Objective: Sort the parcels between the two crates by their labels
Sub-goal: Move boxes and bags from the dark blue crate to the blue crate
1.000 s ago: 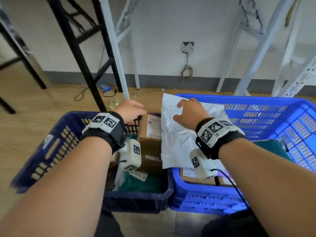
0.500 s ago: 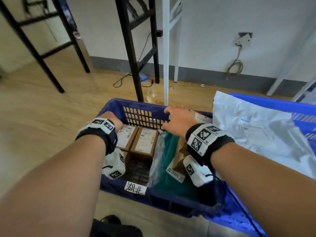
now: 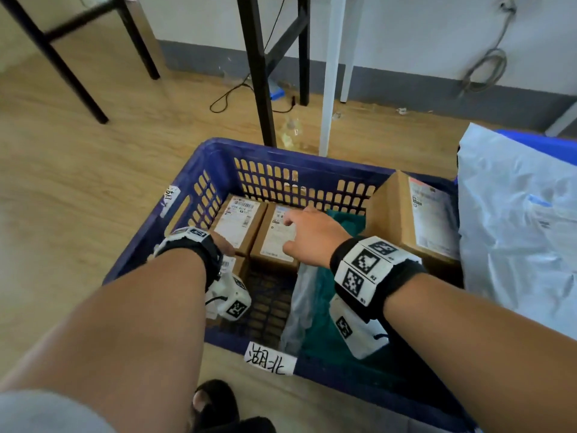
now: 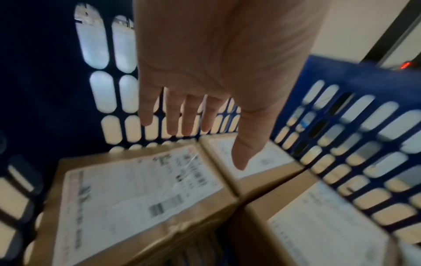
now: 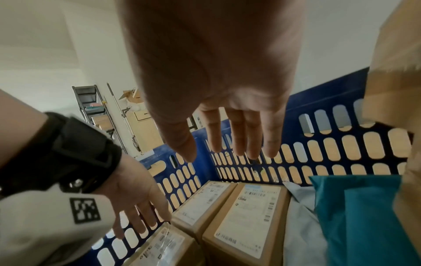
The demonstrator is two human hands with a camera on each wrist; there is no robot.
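A dark blue crate [image 3: 193, 195] with a handwritten label on its front stands before me. Inside at the far left lie small cardboard boxes [image 3: 239, 221] [image 3: 276, 242] with white shipping labels, seen close up as boxes [image 4: 136, 194] [image 4: 330, 225]. My left hand [image 3: 224, 245] [image 4: 200, 117] hovers over them with straight fingers and holds nothing. My right hand [image 3: 309, 235] [image 5: 237, 140], also empty with its fingers extended, is above the second box [image 5: 248, 221]. A teal parcel [image 3: 321, 295] lies beside the boxes. A larger cardboard box [image 3: 415, 220] leans on the crate's right side.
A brighter blue crate [image 3: 537, 142] at the right holds a big white mailer bag [image 3: 515, 229]. A grey plastic bag [image 3: 301, 304] lies beside the teal parcel. Black frame legs [image 3: 259, 73] and a white post [image 3: 331, 73] stand just behind the dark crate. My foot [image 3: 215, 401] is near its front.
My right hand left the white mailer in the right crate and moved left and down over the small boxes. My left hand dropped from the crate's far rim into the crate.
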